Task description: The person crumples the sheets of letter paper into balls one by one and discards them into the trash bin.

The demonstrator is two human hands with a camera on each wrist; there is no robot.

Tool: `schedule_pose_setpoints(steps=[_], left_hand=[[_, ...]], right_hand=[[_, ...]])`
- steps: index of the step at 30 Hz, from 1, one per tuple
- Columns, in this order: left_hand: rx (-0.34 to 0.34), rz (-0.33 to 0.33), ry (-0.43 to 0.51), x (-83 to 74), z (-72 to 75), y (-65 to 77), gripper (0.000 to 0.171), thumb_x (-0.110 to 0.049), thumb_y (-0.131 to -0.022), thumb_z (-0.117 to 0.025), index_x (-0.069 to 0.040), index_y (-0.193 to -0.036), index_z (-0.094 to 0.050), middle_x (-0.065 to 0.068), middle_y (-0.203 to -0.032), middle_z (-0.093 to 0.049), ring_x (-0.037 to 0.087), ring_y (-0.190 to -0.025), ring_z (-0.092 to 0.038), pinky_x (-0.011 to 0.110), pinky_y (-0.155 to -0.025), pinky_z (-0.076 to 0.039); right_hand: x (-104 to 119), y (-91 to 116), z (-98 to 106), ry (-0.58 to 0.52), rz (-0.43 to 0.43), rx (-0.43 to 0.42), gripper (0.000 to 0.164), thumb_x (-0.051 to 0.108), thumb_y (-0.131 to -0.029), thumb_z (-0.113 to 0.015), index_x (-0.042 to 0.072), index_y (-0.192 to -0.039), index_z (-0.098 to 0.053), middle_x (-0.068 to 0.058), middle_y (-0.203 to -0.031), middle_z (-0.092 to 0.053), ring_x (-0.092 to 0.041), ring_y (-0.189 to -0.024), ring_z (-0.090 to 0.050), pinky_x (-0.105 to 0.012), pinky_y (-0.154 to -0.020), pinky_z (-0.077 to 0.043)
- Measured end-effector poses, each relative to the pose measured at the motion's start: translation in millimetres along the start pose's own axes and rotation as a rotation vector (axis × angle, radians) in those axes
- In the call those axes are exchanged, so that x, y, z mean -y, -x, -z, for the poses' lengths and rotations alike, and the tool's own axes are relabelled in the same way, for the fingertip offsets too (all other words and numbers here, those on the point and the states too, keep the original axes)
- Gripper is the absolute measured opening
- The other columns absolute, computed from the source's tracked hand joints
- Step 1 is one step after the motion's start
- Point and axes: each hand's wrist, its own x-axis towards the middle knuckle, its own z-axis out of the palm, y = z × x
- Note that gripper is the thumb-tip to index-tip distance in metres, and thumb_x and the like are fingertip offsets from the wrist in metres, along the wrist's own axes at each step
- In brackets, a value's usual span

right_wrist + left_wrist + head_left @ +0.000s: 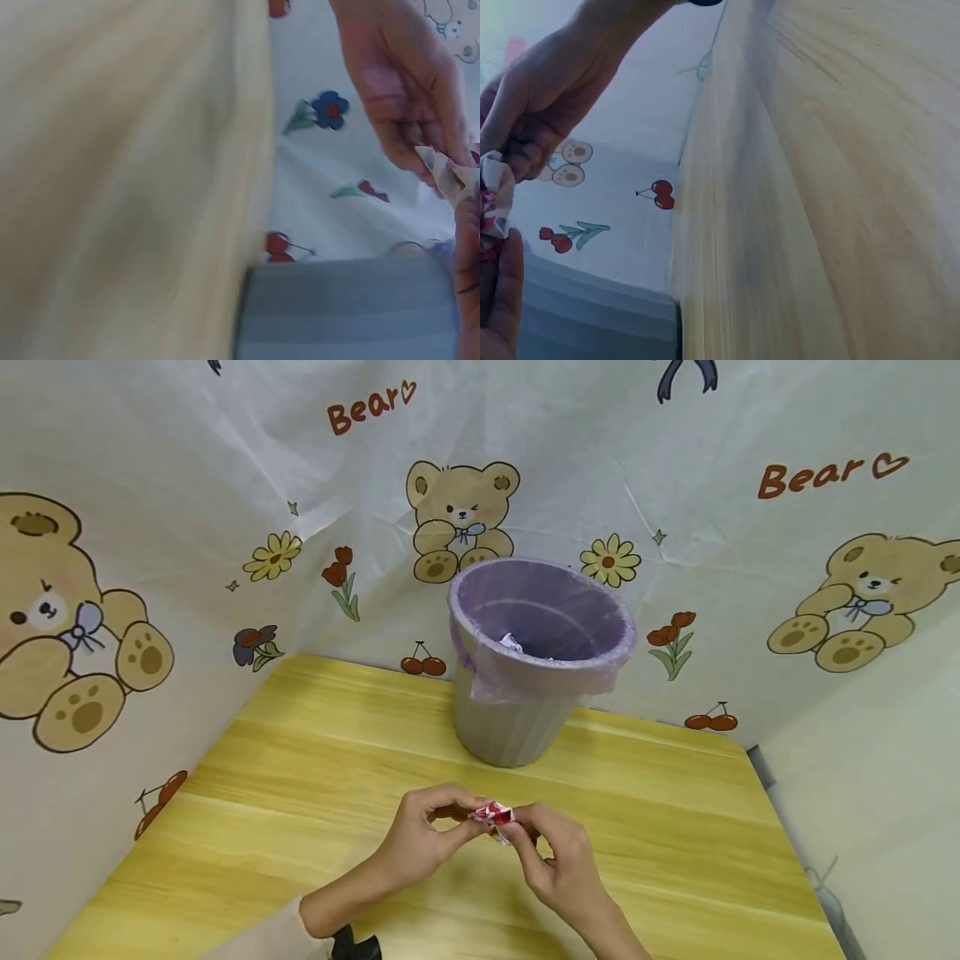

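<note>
A small crumpled red-and-white wrapper (495,814) is held between both hands, above the near middle of the table. My left hand (423,839) pinches its left side between thumb and fingers, while my right hand (562,864) pinches the right side. In the left wrist view, the wrapper (496,196) shows at the left edge with its pale inner side outward. From the right wrist, pale folded corners of the wrapper (447,174) stick out between the fingertips. Whether anything lies inside the wrapper cannot be seen.
A grey bin (502,731) with a purple liner bag (517,681) folded over its rim stands beyond the hands at the table's back; white scraps (511,642) lie inside. The wood-grain table (315,752) meets a bear-print cloth (360,485) behind and at the left.
</note>
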Motion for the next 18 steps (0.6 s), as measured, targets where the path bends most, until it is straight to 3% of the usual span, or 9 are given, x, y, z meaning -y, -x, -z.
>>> schedule_pose_setpoints(steps=[5,9,13,18], left_hand=[[-0.017,0.136,0.006,-1.2,2.7,2.9,0.008,-0.014,-0.100,-0.078,-0.013,-0.107,-0.080,0.010,-0.096,-0.082,0.014,-0.075,-0.077,0.033,-0.067,-0.066],[0.037,0.226,0.041,-3.3,7.8,3.5,0.007,-0.017,-0.101,-0.077,-0.014,-0.106,-0.080,0.014,-0.090,-0.080,0.010,-0.069,-0.073,0.033,-0.065,-0.066],[0.127,0.250,0.143,-5.7,14.5,2.2,0.012,-0.010,-0.106,-0.068,-0.006,-0.111,-0.078,0.025,-0.096,-0.077,0.009,-0.076,-0.075,0.035,-0.072,-0.068],[0.210,0.235,0.215,-7.8,18.9,0.9,0.024,-0.005,-0.110,-0.053,0.001,-0.114,-0.076,0.033,-0.100,-0.074,0.025,-0.081,-0.076,0.038,-0.076,-0.068]], right_hand=[[5,-13,3,0.062,0.094,-0.005,0.013,0.016,-0.106,-0.069,0.005,-0.099,-0.073,0.002,-0.079,-0.068,-0.002,-0.066,-0.053,-0.007,-0.058,-0.043],[9,-17,4,0.082,0.144,-0.010,0.018,0.017,-0.107,-0.067,0.003,-0.098,-0.072,0.003,-0.078,-0.065,-0.001,-0.065,-0.050,-0.007,-0.058,-0.042],[11,-17,7,0.103,0.173,-0.010,0.020,0.017,-0.108,-0.066,0.002,-0.097,-0.073,0.003,-0.078,-0.065,-0.001,-0.065,-0.049,-0.005,-0.060,-0.041],[11,-15,9,0.184,0.232,0.011,0.023,0.019,-0.109,-0.065,0.002,-0.096,-0.074,0.003,-0.077,-0.064,-0.002,-0.065,-0.050,-0.006,-0.059,-0.042]])
